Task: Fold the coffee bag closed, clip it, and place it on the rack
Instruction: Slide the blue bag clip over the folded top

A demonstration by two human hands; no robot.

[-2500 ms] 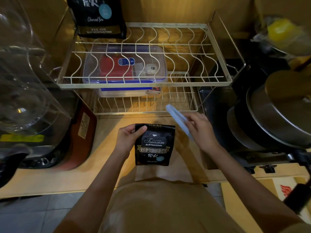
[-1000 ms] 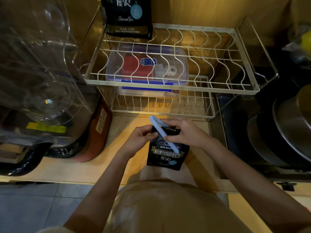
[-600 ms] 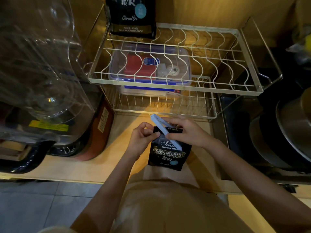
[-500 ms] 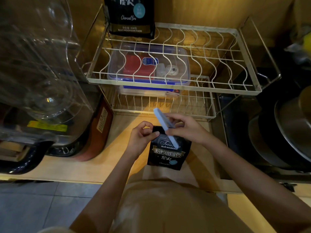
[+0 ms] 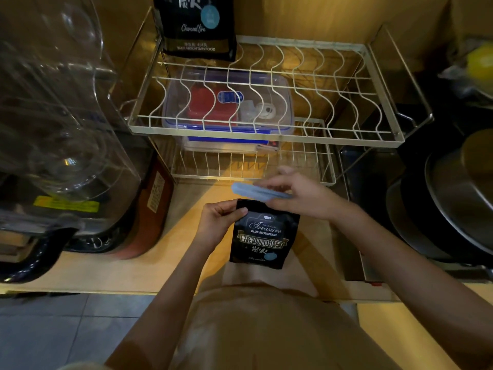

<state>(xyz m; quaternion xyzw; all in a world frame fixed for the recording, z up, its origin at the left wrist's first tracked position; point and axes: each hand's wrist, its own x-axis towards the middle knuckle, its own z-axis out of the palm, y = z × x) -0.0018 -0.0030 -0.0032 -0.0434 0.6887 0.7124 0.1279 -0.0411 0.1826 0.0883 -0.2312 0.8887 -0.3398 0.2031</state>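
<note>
A small black coffee bag (image 5: 262, 236) with gold and white lettering is held upright above the wooden counter, its top folded down. My left hand (image 5: 218, 222) pinches the bag's upper left corner. My right hand (image 5: 301, 194) holds a long pale blue clip (image 5: 257, 191) lying almost level just above the bag's folded top edge. The two-tier wire rack (image 5: 266, 134) stands right behind my hands.
A larger black coffee bag (image 5: 196, 25) stands at the upper rack's back left. A clear lidded box (image 5: 229, 102) sits on the lower tier. A big clear appliance (image 5: 61, 124) fills the left side. Metal pots (image 5: 458, 198) stack on the right.
The clip has swung from a steep diagonal across the bag's front to nearly level above the folded top. My right hand has moved up and right; my left hand keeps the corner.
</note>
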